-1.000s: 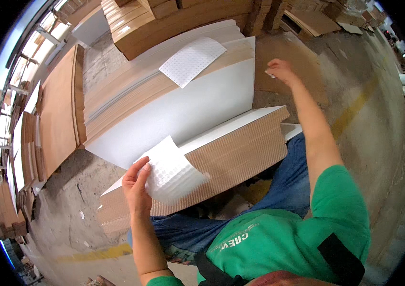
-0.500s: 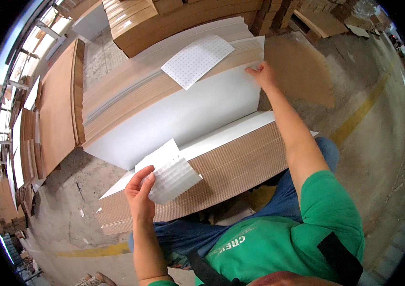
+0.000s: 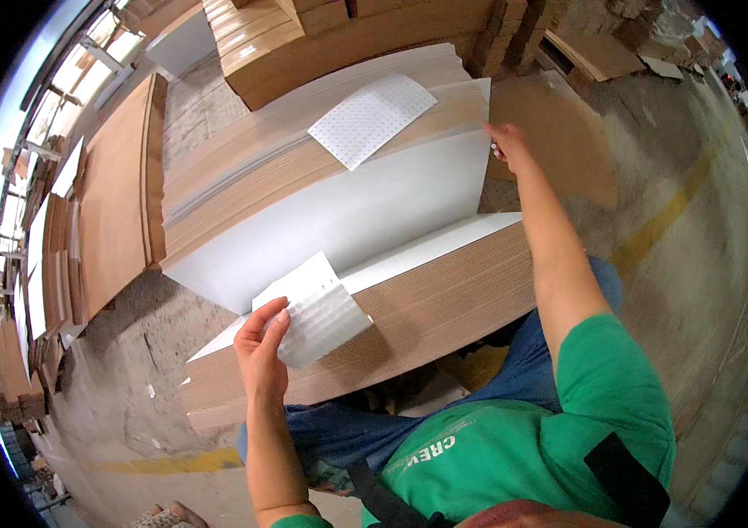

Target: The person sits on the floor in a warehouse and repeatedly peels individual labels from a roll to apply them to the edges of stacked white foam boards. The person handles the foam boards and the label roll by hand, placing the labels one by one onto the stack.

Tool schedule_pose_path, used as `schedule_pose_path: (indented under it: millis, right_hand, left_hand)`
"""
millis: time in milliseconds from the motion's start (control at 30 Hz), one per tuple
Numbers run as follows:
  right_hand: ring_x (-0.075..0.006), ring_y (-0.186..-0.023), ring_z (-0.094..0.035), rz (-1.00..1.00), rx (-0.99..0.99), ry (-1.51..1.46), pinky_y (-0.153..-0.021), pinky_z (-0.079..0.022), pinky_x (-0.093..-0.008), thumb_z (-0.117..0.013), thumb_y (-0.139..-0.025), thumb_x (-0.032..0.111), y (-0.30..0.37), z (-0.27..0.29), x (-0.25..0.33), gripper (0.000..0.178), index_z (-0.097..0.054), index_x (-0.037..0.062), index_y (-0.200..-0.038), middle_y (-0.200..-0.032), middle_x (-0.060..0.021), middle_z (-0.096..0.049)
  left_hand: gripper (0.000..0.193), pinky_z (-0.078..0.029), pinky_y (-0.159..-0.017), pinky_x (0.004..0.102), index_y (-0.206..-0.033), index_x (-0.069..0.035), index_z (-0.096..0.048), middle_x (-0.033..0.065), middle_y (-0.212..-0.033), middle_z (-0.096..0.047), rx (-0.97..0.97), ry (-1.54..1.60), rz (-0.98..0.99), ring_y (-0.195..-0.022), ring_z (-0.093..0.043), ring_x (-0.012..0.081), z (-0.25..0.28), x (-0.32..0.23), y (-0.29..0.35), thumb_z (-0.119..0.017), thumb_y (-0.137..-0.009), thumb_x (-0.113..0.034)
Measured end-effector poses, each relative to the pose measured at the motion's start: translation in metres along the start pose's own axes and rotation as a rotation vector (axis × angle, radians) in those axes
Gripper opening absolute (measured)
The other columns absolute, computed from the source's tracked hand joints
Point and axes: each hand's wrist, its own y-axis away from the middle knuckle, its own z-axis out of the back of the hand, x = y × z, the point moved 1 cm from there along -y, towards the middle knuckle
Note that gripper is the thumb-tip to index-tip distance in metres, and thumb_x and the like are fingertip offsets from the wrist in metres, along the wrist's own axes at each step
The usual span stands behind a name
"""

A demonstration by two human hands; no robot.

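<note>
My left hand [image 3: 265,352] pinches the upper left corner of a curling, pale sheet of round stickers [image 3: 325,324], held above a stack of brown-edged boards [image 3: 444,290] with a white top. My right hand [image 3: 508,145] is closed, its fingers curled at the upper right edge of an upright white panel [image 3: 365,194]. Whether it grips anything is hidden by the fingers. Behind that panel stand several more boards on edge. A white sheet with rows of small dots [image 3: 372,121] lies across their top edges.
Large brown boards [image 3: 118,185] lean at the left. Cardboard boxes [image 3: 321,48] are piled at the back. A flat brown sheet [image 3: 559,141] lies on the floor beyond my right hand, and a yellow floor line [image 3: 669,216] runs at the right.
My right hand has moved slightly right, from the panel's white face to its right edge, and its fingers have curled in. My left hand keeps the sticker sheet in nearly the same place.
</note>
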Motion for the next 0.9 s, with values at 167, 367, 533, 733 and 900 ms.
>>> schedule_pose_path:
  millis: [167,367,533,733,900]
  right_hand:
    - [-0.0069,-0.048,-0.041,-0.108,0.246,0.225,-0.040,-0.032,-0.0205,-0.067,-0.074,0.025,0.023,0.032,0.024,0.023,-0.049,0.0111,-0.068,-0.058,0.0025,-0.045]
    - [-0.0084,-0.060,-0.051,-0.042,0.397,0.552,-0.049,-0.041,-0.0224,-0.063,-0.074,0.013,0.020,0.045,0.043,0.013,-0.053,0.0082,-0.081,-0.073,-0.0011,-0.055]
    - [-0.0120,-0.066,-0.055,0.097,0.404,-0.156,-0.061,-0.049,-0.0265,-0.064,-0.070,0.006,0.034,-0.028,0.021,0.016,-0.054,0.0047,-0.083,-0.078,-0.0043,-0.058]
    - [-0.0128,-0.067,-0.056,0.370,0.095,0.079,-0.062,-0.048,-0.0275,-0.067,-0.065,0.005,0.018,-0.070,-0.011,0.023,-0.052,0.0029,-0.083,-0.075,-0.0028,-0.058]
    - [-0.0154,-0.069,-0.056,0.594,-0.150,0.420,-0.063,-0.046,-0.0273,-0.068,-0.065,0.010,0.029,-0.078,-0.012,0.027,-0.053,0.0020,-0.086,-0.075,-0.0048,-0.058]
  left_hand:
    - [0.024,-0.041,-0.078,0.0240,-0.097,0.001,-0.061,0.0062,-0.092,-0.062,-0.005,0.001,-0.053,-0.085,-0.054,0.0120,0.004,-0.001,0.004,-0.065,-0.075,-0.009]
    - [0.023,-0.041,-0.078,0.0234,-0.096,-0.001,-0.062,0.0056,-0.092,-0.062,0.001,0.019,-0.063,-0.084,-0.055,0.0119,0.002,-0.005,0.006,-0.065,-0.075,-0.009]
    - [0.023,-0.041,-0.077,0.0232,-0.096,0.000,-0.062,0.0054,-0.091,-0.062,-0.005,0.013,-0.042,-0.082,-0.055,0.0121,0.004,-0.001,0.003,-0.065,-0.075,-0.009]
    - [0.023,-0.041,-0.077,0.0245,-0.096,0.000,-0.062,0.0062,-0.090,-0.062,-0.013,-0.018,-0.006,-0.084,-0.054,0.0128,0.001,-0.002,0.000,-0.065,-0.074,-0.009]
    - [0.023,-0.041,-0.078,0.0248,-0.095,0.000,-0.062,0.0065,-0.090,-0.062,-0.014,-0.016,0.025,-0.085,-0.054,0.0126,0.000,0.001,0.000,-0.065,-0.074,-0.009]
